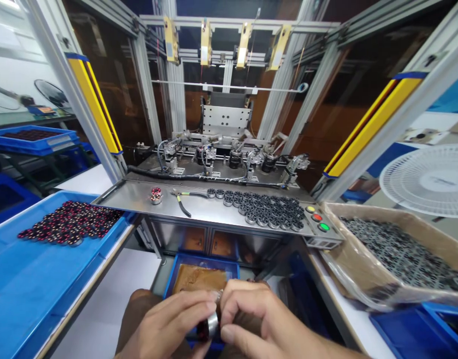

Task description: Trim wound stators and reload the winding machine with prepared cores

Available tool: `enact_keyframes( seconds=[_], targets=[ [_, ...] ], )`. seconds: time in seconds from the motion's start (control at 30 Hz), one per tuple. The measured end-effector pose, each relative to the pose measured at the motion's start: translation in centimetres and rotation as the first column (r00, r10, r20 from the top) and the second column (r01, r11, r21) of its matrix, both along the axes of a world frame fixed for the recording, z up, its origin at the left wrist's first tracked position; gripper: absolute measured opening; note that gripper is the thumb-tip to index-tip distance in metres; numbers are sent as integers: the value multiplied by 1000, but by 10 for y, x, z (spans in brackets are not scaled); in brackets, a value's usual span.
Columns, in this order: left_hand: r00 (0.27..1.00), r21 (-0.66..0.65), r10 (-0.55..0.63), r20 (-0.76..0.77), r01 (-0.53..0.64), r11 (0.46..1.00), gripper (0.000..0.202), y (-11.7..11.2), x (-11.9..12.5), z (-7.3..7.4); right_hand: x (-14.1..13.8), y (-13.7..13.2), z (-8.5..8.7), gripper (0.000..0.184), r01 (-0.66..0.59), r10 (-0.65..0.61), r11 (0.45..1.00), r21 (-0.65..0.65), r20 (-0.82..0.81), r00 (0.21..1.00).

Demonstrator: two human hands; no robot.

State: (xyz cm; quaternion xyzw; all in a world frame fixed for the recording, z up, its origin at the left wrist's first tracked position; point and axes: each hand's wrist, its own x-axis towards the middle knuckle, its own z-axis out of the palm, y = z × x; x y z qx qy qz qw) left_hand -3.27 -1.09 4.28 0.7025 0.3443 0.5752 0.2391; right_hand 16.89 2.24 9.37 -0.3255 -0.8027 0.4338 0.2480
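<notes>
Far left, wide blue plastic tray (12, 284) with a heap of small round red-and-black parts with coppery tops (70, 222) bunched toward its far end. Next, two loose red-and-copper round parts (156, 196) near the left end of the brushed-metal counter (116, 195), pliers with yellow-green and black handles (184, 200) just right of them, lying with handles spread. Below and nearer the wearer, left hand (172, 319): bent round a short drum-shaped part with a silver metal rim and dark reddish inside (213, 325), fingers over the top, thumb low. That part is the key one: in the gap between the two hands, off the counter, at the left hand's fingertips, so the left hand is nearer and has the hold. No real long axis, it's a squat drum; rim stands roughly edge-on to the camera, so the axle line looks to run about sideways, hand to hand, dark face to the left. Right hand (256, 311) sits just right of the rim, fingers curled in, thumb tip near the index with little gap; contact with the rim, or anything pinched there, cannot tell. Beyond and right, packed black round parts with grey rims (269, 208) cover the counter's right half, then a grey button panel with yellow, red and green buttons (317, 219). Far right, plastic-lined cardboard box (378, 213) with rows of grey-and-black parts (400, 252).
</notes>
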Motion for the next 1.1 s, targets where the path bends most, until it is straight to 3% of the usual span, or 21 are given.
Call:
enact_keyframes(
  seconds=[0.1,0.23,0.33,0.4,0.53,0.63,0.73,0.8,0.9,0.97,1.03,1.1],
  targets=[
    [999,-61,-48,-25,47,997,37,-4,-2,-3,0,6,8,13,-76,48,960,271,110,993],
    [997,-118,-78,19,80,990,33,-5,-10,-3,10,18,13,20,-190,66,818,543,239,969],
    [998,-116,-54,20,56,992,39,-2,-16,-1,14,17,21,8,-159,19,807,569,244,970],
    [998,-91,-52,-44,48,995,47,0,-20,0,8,11,20,17,-174,52,799,575,222,974],
    [994,-39,-37,-105,33,999,56,0,-26,-2,-19,4,-8,26,-131,74,683,719,111,991],
    [993,-45,-30,-116,25,999,54,-1,-32,-5,-37,8,-29,22,-134,93,605,785,98,991],
    [997,-86,-43,-66,37,996,54,-3,-45,-9,-43,12,-27,27,-236,153,565,791,180,972],
    [999,-132,-50,-13,48,990,56,-6,-58,-12,-43,19,-14,31,-319,193,577,752,254,948],
    [986,-260,30,163,14,965,47,-13,-76,-22,-49,49,4,24,-363,189,677,640,326,926],
    [915,-369,181,360,-38,928,36,-15,-80,-29,-63,86,5,10,-263,72,756,600,322,944],
    [787,-456,340,514,-85,886,30,-15,-79,-34,-84,134,-6,30,-85,-146,782,618,313,938],
    [688,-498,426,587,-108,861,32,-13,-75,-36,-107,179,-25,44,0,-262,778,628,325,909]
  ],
)
